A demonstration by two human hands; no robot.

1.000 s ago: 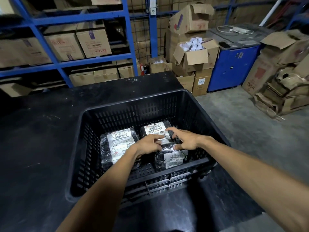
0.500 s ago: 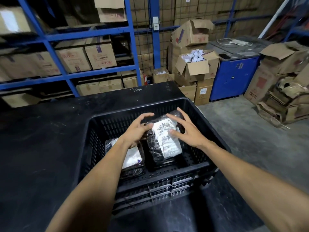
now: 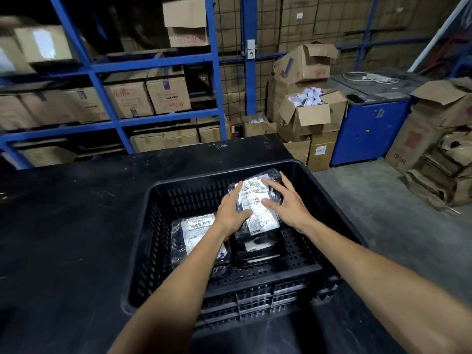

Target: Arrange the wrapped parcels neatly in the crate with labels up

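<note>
— What do the labels say?
— Left parcel (image 3: 196,236) reads "310-BAL17"; yours (image 3: 255,208) is blurred.
— Your grip?
— Left hand (image 3: 233,213) and right hand (image 3: 290,204) clasp it, raised higher in the crate (image 3: 158,195) than before.

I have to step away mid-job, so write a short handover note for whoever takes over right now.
Left hand: on the left edge of the raised parcel, thumb on its label.
Right hand: open fingers on the same parcel's right side. Together the hands hold it tilted, label up, above the crate floor.
Crate: a second parcel lies flat on the left, label up. A third parcel lies under the raised one, mostly hidden.
Done: left parcel placed.
Left: set the raised parcel down flat, label up, and check the label on the one beneath.
</note>
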